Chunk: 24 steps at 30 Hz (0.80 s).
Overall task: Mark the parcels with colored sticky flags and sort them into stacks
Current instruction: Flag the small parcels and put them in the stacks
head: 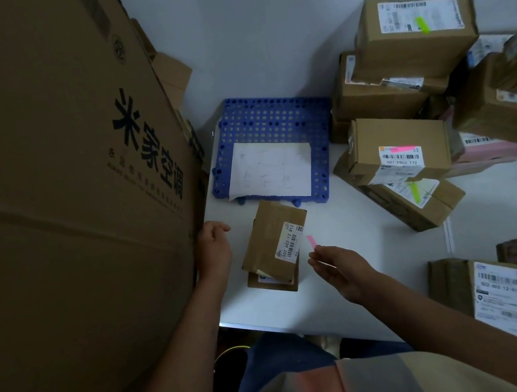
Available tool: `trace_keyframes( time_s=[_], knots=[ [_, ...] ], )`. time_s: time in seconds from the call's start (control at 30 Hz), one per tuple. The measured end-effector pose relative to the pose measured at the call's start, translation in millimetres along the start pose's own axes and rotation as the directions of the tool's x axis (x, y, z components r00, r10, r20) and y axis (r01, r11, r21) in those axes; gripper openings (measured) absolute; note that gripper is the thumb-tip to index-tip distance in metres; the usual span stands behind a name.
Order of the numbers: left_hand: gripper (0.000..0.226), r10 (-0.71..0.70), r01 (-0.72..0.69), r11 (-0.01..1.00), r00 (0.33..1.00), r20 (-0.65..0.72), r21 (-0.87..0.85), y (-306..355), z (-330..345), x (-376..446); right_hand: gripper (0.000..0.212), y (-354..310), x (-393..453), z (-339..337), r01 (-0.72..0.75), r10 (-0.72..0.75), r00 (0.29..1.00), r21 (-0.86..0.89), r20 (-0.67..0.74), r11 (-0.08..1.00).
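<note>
We count two small brown cardboard parcels [275, 244] stacked before us on the white table [376, 245], near its front edge. Our right hand [340, 271] pinches one pink sticky flag [311, 241] just beside the top parcel's label. Our left hand [214, 243] hangs loosely curled, seemingly empty, beside the huge brown carton [59, 210].

A big carton [59, 210] fills the left side, cut off by the edge and hiding the desk [379, 261] behind it. The writing on the paper [270, 170] is too faint to read. The lower parcel [272, 281] is mostly covered.
</note>
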<state>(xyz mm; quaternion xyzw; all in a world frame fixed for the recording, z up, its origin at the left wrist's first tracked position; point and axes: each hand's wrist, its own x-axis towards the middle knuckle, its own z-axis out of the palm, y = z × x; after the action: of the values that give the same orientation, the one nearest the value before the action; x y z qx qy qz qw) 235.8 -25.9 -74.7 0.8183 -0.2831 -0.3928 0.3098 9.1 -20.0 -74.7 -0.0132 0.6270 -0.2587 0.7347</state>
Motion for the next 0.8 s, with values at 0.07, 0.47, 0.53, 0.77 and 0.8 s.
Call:
trace_keyframes(
  time_s=[0.07, 0.47, 0.53, 0.77, 0.8],
  knots=[
    [0.017, 0.031, -0.047, 0.986, 0.995, 0.097, 0.158, -0.3, 9.4, -4.2, 0.013, 0.6, 0.7, -0.6, -0.010, 0.010, 1.000, 0.005, -0.004, 1.000],
    [0.108, -0.081, -0.228, 0.640, 0.930, 0.359, 0.734, 9.5, 48.8, -38.6, 0.017, 0.0, -6.3, 14.3, 0.050, -0.039, 0.970, -0.039, 0.239, 0.998],
    [0.113, -0.093, -0.213, 0.654, 0.930, 0.357, 0.726, 8.8, 46.1, -34.3, 0.020, -2.8, -8.6, 17.1, 0.063, -0.046, 0.961, -0.053, 0.273, 0.997],
    [0.115, -0.095, -0.138, 0.813, 0.928, 0.362, 0.566, 5.8, 35.1, -25.0, 0.022, -5.4, -6.4, 20.8, 0.024, -0.018, 0.980, -0.032, 0.198, 0.999],
    [0.117, -0.107, -0.119, 0.830, 0.924, 0.366, 0.544, 5.4, 34.0, -23.2, 0.021, -6.2, -5.7, 20.7, -0.002, 0.003, 0.984, -0.004, 0.178, 1.000]
  ],
)
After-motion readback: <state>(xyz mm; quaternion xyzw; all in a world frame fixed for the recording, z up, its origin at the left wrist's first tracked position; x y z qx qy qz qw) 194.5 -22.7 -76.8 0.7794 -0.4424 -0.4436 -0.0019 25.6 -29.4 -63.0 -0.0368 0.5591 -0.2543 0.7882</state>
